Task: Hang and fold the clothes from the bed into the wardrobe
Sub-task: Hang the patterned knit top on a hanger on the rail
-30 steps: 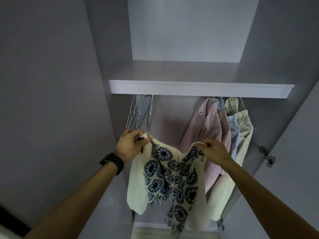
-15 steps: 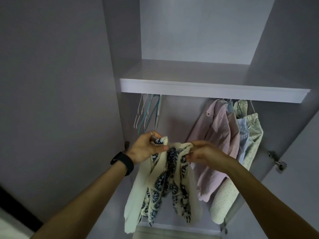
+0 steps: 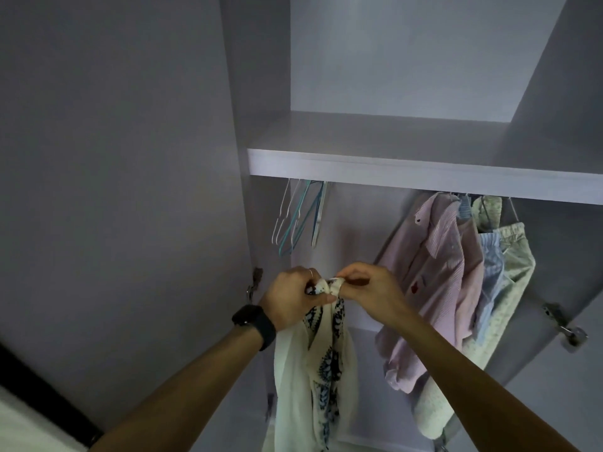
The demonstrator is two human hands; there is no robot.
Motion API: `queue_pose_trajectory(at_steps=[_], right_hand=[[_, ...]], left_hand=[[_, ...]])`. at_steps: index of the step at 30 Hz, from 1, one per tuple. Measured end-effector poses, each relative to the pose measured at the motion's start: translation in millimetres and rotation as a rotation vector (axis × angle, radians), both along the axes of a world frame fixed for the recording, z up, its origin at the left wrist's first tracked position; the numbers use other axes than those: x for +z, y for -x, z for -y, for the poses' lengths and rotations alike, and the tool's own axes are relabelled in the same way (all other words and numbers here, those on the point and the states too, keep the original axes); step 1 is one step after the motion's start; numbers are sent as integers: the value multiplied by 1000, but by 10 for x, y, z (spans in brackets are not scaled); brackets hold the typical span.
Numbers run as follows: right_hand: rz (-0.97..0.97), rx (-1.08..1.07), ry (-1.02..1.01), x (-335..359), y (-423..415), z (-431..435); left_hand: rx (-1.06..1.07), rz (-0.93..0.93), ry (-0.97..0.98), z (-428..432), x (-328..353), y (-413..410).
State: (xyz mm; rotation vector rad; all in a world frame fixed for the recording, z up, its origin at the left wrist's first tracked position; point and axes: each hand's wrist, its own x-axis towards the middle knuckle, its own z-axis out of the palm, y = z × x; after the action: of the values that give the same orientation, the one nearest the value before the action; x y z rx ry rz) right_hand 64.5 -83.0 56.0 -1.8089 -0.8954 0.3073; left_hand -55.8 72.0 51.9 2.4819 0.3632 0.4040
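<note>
A cream top with a dark blue flower print [image 3: 313, 370] hangs folded lengthwise in front of the open wardrobe. My left hand [image 3: 293, 298] grips its upper corners in a bunch. My right hand [image 3: 365, 288] pinches the same bunch from the right, touching my left hand. Several bare wire hangers [image 3: 298, 216] hang from the rail just above my hands. I cannot see the rail itself behind the shelf edge.
A white shelf [image 3: 408, 171] spans the wardrobe above the hangers. A pink striped shirt [image 3: 434, 285], a blue striped garment [image 3: 489, 269] and a pale dotted garment [image 3: 512, 272] hang at the right. Open doors with metal hinges [image 3: 564, 324] flank both sides.
My hands came together, folding the spread top in half so both shoulders meet. The view also moved closer to the wardrobe and shifted left.
</note>
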Motion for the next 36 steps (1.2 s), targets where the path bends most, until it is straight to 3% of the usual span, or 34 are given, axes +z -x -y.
queue_pose_trajectory(at_steps=[6, 11, 17, 21, 26, 31, 36], right_hand=[[49, 120, -45, -112, -258, -226], [87, 60, 100, -285, -885, -522], [39, -74, 277, -478, -1476, -1094], [-55, -107, 321, -638, -1538, -1541], [-39, -197, 151, -885, -1541, -1936], [-196, -248, -33, -1038, -1535, -2025], [-39, -298, -43, -955, -1544, -1922]], left_hand=[[144, -140, -455, -48, -40, 56], [384, -192, -889, -109, 144, 95], [584, -332, -1051, -296, 212, 142], [644, -305, -1209, -512, 139, 286], [629, -242, -1402, -765, 28, 326], [631, -432, -1470, -906, -123, 331], [639, -386, -1538, -905, -181, 316]])
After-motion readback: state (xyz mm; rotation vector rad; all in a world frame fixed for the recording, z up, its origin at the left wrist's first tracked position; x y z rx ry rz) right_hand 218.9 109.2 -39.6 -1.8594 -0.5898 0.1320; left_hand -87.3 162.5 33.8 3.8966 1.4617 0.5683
